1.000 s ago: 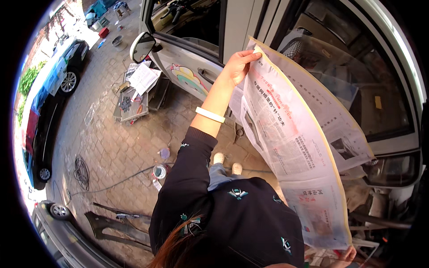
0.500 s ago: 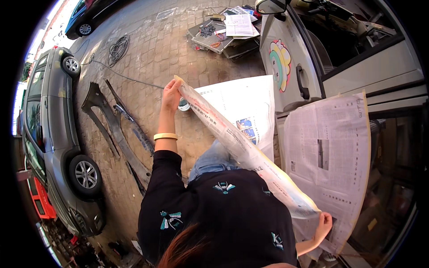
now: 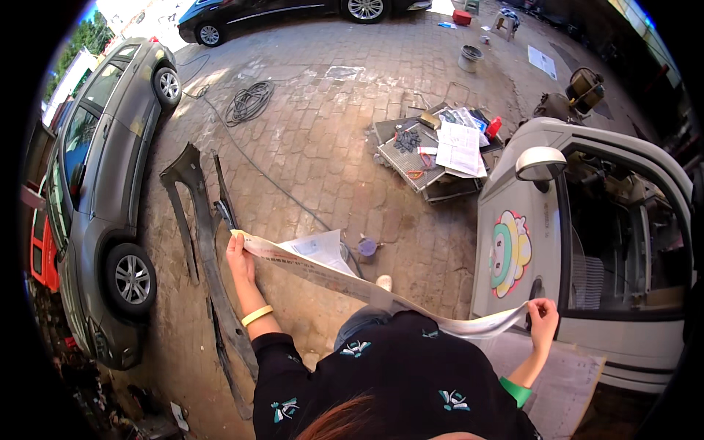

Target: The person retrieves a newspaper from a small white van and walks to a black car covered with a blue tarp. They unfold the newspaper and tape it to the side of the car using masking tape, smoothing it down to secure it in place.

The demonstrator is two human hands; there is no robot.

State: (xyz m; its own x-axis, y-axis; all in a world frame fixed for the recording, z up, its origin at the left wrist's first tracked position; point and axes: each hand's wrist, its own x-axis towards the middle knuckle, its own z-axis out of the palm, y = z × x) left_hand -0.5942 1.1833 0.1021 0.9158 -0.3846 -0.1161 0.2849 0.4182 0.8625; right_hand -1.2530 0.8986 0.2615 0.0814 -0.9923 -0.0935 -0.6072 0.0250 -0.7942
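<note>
A long newspaper sheet (image 3: 323, 274) with a yellowish tape edge stretches across in front of me, sagging in the middle. My left hand (image 3: 240, 258) pinches its left end, above the dark body panels (image 3: 196, 191) on the ground. At the other end my right hand (image 3: 543, 315) is closed on the sheet's corner, close to the light-coloured vehicle door (image 3: 493, 282). A white part of the paper hangs beyond the strip. Below my right arm, another newspaper sheet (image 3: 546, 381) with a taped edge covers part of the vehicle.
A purplish round container (image 3: 367, 247) stands on the brick paving beyond the paper. Flat panels (image 3: 411, 150) piled with papers and gloves lie farther off. A hose (image 3: 249, 103) is coiled there, its line trailing toward me. A grey car (image 3: 110, 169) stands at the left.
My view has swung up and turned toward the vehicle's front. In it, my right hand has risen toward the door, and the sheet now runs flatter between my hands.
</note>
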